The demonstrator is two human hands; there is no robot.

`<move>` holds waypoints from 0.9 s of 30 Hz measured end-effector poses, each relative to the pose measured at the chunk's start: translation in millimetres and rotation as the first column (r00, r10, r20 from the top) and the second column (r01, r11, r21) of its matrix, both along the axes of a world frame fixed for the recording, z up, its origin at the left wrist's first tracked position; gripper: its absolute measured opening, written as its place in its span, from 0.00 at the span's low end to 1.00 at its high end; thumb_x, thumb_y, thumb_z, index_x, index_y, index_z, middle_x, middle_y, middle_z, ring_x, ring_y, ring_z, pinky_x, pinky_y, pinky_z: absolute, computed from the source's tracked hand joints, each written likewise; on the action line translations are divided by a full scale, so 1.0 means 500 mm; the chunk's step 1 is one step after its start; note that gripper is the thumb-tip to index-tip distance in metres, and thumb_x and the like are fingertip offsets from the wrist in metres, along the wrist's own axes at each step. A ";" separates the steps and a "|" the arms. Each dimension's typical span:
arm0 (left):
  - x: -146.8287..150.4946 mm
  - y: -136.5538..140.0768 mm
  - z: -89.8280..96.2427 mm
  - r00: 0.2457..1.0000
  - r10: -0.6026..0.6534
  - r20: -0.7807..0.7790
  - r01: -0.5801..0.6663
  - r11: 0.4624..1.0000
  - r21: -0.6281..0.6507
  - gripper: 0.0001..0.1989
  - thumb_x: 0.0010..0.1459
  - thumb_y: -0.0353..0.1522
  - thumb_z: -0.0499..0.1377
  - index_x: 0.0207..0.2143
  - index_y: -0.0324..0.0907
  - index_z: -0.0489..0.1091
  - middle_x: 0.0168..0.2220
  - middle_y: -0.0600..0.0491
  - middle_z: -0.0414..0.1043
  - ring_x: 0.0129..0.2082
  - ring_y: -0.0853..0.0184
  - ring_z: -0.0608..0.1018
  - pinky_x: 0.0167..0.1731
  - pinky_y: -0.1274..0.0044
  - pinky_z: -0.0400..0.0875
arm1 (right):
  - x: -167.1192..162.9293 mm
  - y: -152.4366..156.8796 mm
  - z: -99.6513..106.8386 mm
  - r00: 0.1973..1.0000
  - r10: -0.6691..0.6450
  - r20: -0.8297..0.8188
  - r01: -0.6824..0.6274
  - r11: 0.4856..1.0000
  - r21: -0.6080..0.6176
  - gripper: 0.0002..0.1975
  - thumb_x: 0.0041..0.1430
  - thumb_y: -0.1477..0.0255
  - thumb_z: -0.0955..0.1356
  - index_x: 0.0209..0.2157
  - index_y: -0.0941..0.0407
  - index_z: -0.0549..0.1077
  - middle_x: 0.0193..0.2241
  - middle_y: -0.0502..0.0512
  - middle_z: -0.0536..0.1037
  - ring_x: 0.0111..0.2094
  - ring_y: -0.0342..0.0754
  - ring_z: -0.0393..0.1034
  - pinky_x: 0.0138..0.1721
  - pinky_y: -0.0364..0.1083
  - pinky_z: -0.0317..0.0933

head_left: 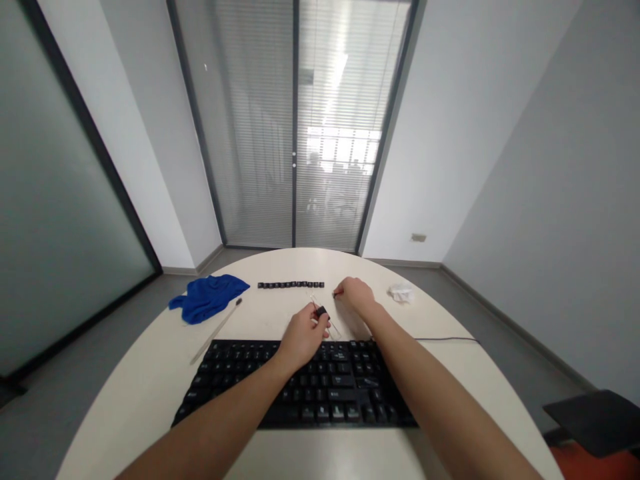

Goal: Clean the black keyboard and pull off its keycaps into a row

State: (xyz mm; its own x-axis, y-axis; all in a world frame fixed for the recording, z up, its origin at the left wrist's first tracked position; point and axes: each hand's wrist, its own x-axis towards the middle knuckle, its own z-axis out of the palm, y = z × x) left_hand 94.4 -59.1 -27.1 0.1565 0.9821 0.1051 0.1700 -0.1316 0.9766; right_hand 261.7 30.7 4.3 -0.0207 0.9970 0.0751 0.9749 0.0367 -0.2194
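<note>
My left hand (301, 335) is closed on a keycap puller (321, 311), whose black grip shows between the fingers with thin wire loops at its ends. To the right of it, my right hand (356, 293) pinches a small dark keycap (335, 295) at or just above the tabletop. That keycap is near the right end of a straight row of several black keycaps (291, 285). Below my hands lies a black keyboard (343, 381), its top row largely without caps. Both forearms cross over the keyboard and hide parts of it.
A crumpled blue cloth (213, 298) and a thin brush (216, 332) with a dark tip lie at left on the round white table (125, 400). At right are a crumpled white tissue (401, 293) and the keyboard's cable (447, 339). A chair (595, 420) stands at lower right.
</note>
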 end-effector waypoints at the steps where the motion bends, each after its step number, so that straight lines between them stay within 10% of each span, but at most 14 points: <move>1: 0.000 0.000 0.000 1.000 -0.001 -0.004 0.001 1.000 0.003 0.06 0.62 0.33 0.57 0.33 0.40 0.66 0.30 0.50 0.76 0.23 0.70 0.79 0.21 0.83 0.69 | -0.002 0.011 0.000 1.000 -0.005 0.000 0.005 1.000 -0.002 0.12 0.54 0.74 0.72 0.40 0.51 0.83 0.41 0.60 0.83 0.45 0.56 0.77 0.46 0.47 0.67; 27: -0.001 -0.002 0.001 1.000 -0.001 0.005 0.001 1.000 -0.008 0.08 0.62 0.35 0.58 0.32 0.40 0.66 0.30 0.50 0.77 0.23 0.70 0.78 0.21 0.82 0.67 | -0.010 0.042 -0.066 0.988 0.033 -0.150 -0.007 0.985 0.171 0.14 0.64 0.67 0.65 0.48 0.51 0.78 0.44 0.56 0.82 0.46 0.52 0.74 0.46 0.47 0.64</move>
State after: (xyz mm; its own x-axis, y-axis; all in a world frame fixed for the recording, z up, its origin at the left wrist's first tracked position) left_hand 94.0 -60.1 -26.5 0.1569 0.9827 0.0979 0.1646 -0.1238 0.9786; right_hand 256.7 51.8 -28.8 -0.0158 0.9691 0.2463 0.9293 0.1051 -0.3541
